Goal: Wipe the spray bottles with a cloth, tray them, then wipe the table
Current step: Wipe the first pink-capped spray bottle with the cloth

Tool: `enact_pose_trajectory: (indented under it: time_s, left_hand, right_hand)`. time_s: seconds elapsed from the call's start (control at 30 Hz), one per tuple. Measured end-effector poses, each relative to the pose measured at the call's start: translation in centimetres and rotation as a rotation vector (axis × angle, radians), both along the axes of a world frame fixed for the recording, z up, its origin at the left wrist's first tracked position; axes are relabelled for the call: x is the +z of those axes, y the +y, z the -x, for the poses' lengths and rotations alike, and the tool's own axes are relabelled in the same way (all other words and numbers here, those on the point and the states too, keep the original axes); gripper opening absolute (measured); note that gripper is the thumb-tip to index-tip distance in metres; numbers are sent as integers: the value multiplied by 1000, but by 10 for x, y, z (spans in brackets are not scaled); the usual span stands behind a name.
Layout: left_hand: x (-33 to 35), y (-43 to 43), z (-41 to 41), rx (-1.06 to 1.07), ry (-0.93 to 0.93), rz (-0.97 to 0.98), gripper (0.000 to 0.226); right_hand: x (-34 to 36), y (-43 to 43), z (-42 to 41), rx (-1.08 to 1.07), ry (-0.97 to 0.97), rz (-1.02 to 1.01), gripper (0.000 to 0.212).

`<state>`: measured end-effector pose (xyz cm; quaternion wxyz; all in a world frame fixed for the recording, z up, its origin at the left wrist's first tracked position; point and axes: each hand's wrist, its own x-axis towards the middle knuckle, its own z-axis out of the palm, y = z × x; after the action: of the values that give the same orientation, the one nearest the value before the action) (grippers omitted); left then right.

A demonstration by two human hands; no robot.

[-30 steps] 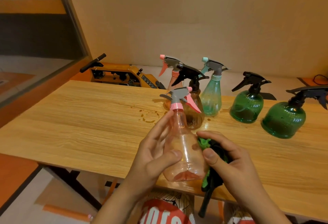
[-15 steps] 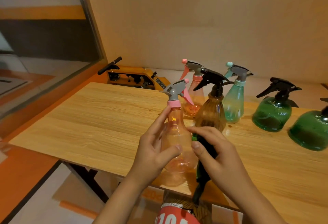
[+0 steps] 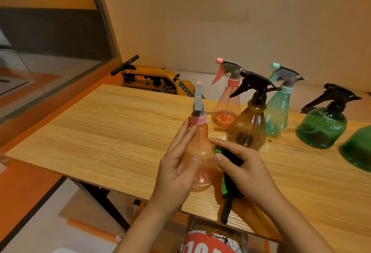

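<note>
Closest in: left hand [image 3: 176,172] is wrapped around the clear pink-collared bottle [image 3: 198,152], thumb across the front and fingers running up toward the neck. It's upright, over the near edge of the surface [image 3: 100,132]; can't tell if the base touches down. Right hand [image 3: 247,170] has a dark cloth [image 3: 230,172] with green bits bunched up and pressed against the bottle's side, with a tail of it dangling below the edge.

What I'd worry about: that's smooth plastic in a fairly loose-looking grip, so a hard rub from the cloth side could twist it out, and it'd go off the edge rather than onto the wood. Also the amber bottle [image 3: 249,126] sits just beyond the right hand's knuckles, so a wide wiping stroke could clip it into its neighbours.

Count: six spray bottles. Two pink-collared (the held one plus one further back [image 3: 227,108]), one amber, one teal [image 3: 278,112] behind it, and two round green ones off past the right hand [image 3: 322,126] [image 3: 359,152], the last cut off by the frame. One cloth. No tray in view.
</note>
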<state>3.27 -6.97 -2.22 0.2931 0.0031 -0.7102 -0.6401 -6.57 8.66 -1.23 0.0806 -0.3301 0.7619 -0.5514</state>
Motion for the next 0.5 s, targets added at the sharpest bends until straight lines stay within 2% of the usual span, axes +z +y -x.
enact_pose_trajectory:
  time_s: [0.1,0.2,0.27,0.5]
  left_hand:
    - [-4,-8,1,25,-13,49,72]
    - [-10,-15,4,141,3,239,70]
    - [-15,-17,5,220,35,299,69]
    - [-21,-12,14,416,92,280,73]
  right_hand:
    - [-3,-8,4,27,-30,-5,36]
    - [-5,-21,9,42,-15,-31,41]
    - [-5,-33,13,37,21,-61,43]
    - [-6,-47,23,46,54,-102,38]
